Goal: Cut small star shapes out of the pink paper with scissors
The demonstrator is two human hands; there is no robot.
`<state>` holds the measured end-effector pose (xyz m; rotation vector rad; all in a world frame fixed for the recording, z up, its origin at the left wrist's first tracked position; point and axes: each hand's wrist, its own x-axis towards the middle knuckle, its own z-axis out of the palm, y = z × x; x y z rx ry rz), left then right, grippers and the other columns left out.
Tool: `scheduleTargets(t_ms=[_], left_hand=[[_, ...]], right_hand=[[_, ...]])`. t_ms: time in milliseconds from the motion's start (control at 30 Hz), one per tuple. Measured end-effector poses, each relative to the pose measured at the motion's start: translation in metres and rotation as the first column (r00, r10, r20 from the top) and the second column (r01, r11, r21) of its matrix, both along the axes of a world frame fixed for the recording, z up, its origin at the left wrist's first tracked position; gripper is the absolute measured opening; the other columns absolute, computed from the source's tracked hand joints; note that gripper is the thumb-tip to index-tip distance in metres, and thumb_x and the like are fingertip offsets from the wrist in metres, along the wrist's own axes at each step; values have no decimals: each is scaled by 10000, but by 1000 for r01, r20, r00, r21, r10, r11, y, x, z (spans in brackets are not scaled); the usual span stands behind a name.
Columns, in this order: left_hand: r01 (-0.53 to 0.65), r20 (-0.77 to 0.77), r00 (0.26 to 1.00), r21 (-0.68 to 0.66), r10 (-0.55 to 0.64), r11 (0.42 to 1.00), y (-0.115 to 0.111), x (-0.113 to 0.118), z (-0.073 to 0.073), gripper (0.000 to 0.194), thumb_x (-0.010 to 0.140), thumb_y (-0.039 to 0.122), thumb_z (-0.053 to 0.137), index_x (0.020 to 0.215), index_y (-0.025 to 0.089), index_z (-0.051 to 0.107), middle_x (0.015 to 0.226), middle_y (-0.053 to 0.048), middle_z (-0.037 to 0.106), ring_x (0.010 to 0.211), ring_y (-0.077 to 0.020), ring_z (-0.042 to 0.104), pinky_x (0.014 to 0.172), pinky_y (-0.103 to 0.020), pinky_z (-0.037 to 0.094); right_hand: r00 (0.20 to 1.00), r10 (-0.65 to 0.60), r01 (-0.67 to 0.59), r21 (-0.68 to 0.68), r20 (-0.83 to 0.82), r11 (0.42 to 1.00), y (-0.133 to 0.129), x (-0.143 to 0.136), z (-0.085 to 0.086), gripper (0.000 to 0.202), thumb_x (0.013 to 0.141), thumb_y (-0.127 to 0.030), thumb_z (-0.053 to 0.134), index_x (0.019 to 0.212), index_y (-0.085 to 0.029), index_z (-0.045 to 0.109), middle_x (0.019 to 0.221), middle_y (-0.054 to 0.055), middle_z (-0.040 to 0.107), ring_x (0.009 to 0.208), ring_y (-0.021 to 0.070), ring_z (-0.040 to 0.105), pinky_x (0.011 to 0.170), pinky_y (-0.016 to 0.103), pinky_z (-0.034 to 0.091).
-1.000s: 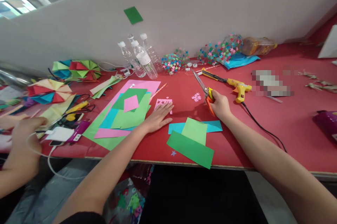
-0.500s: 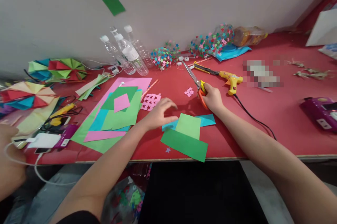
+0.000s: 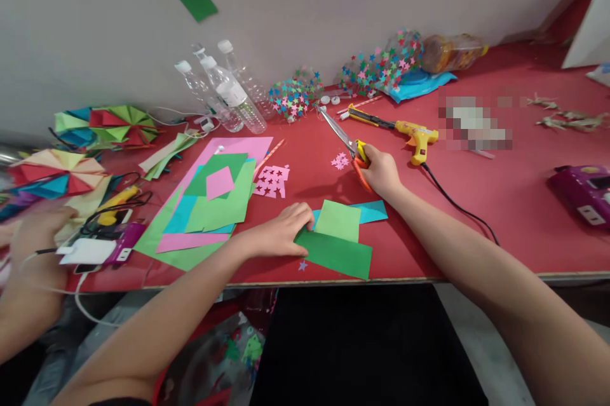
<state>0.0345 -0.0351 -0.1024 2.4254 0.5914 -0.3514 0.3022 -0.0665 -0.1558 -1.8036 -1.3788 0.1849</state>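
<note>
My right hand [image 3: 382,171] grips scissors [image 3: 355,153] by their yellow and orange handles, the blades pointing away to the upper left. My left hand [image 3: 281,230] is over the left end of a dark green paper strip [image 3: 338,253], thumb and fingers apart. Whether its fingertips press on the strip I cannot tell. A light green paper piece [image 3: 339,220] lies partly across a blue strip [image 3: 374,211], above the dark green one. Small pink stars [image 3: 340,161] sit left of the scissors. A pink sheet with star-shaped holes [image 3: 271,182] lies beyond my left hand.
Stacked coloured papers [image 3: 223,212] lie at left, plastic bottles [image 3: 233,94] behind them. A yellow glue gun [image 3: 417,138] with a black cord rests at right. Star-covered balls [image 3: 290,100] line the wall. Another person's arm [image 3: 38,253] reaches in beside a purple power strip [image 3: 128,242].
My left hand has come down and nearer, onto the left end of the dark green strip. The right hand keeps the scissors in about the same place. The other person's hand has moved rightward.
</note>
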Motion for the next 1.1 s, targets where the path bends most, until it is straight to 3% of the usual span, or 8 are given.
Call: scheduleTargets(t_ms=[200, 300, 467, 633, 733, 833, 967, 1100], left_hand=[[-242, 182, 933, -315, 309, 918, 14, 4, 7, 156, 765, 270, 622, 896, 221, 553, 897, -14, 571, 826, -171, 533, 732, -279, 419], [-346, 377, 779, -409, 501, 845, 29, 8, 10, 190, 719, 246, 687, 898, 213, 636, 910, -30, 616, 877, -177, 557, 782, -279, 429], [-413, 489, 548, -548, 679, 728, 46, 29, 3, 277, 620, 131, 727, 882, 190, 659, 927, -20, 654, 907, -158, 591, 822, -274, 453], [-400, 323, 408, -778, 854, 485, 57, 55, -5, 225, 593, 79, 690, 798, 158, 643, 852, -18, 674, 608, -96, 592, 570, -223, 471], [-372, 238, 331, -856, 913, 358, 65, 63, -8, 211, 601, 41, 665, 782, 147, 640, 950, -47, 718, 624, -85, 620, 531, -183, 481], [-304, 160, 261, -922, 952, 238, 72, 66, -14, 198, 623, -13, 600, 744, 144, 605, 965, -52, 728, 604, -54, 607, 493, -131, 470], [-227, -11, 188, -973, 982, 32, 77, 64, -22, 227, 652, -62, 491, 718, 145, 557, 654, -10, 624, 467, -36, 530, 369, -83, 357], [-231, -104, 192, -971, 976, -58, 72, 61, -26, 225, 688, -67, 462, 748, 132, 548, 598, -9, 552, 476, -46, 550, 373, -70, 371]], right_hand=[[1000, -12, 12, 6, 6, 1000, -2, 1, 3, 147, 759, -329, 552, 700, -203, 503, 608, 30, 558, 534, 153, 438, 533, 269, 242], [1000, -27, 27, 26, -15, 999, -1, 2, 2, 188, 761, -353, 550, 669, -213, 464, 571, 5, 503, 524, 143, 397, 524, 270, 230], [985, -3, 24, 117, -171, 993, 0, 3, -1, 293, 741, -427, 570, 629, -223, 390, 544, -32, 422, 528, 123, 363, 518, 259, 252], [803, 147, -62, 164, -577, 985, -4, 2, 8, 196, 717, -403, 554, 739, -222, 483, 605, -14, 577, 468, 124, 465, 471, 252, 347], [714, 182, -70, 189, -676, 980, -6, 3, 14, 184, 661, -333, 561, 792, -221, 497, 688, 8, 672, 429, 114, 485, 443, 252, 387], [684, 208, -67, 224, -699, 972, -7, 5, 18, 188, 618, -273, 530, 794, -218, 493, 748, 27, 717, 420, 107, 497, 442, 255, 416], [669, 220, -88, 219, -710, 972, -8, 3, 18, 217, 588, -228, 522, 804, -214, 496, 798, 42, 737, 419, 112, 505, 441, 263, 421], [732, 176, -66, 188, -658, 980, -9, -5, 16, 194, 646, -259, 601, 812, -211, 513, 801, 37, 725, 457, 119, 506, 475, 273, 425]])
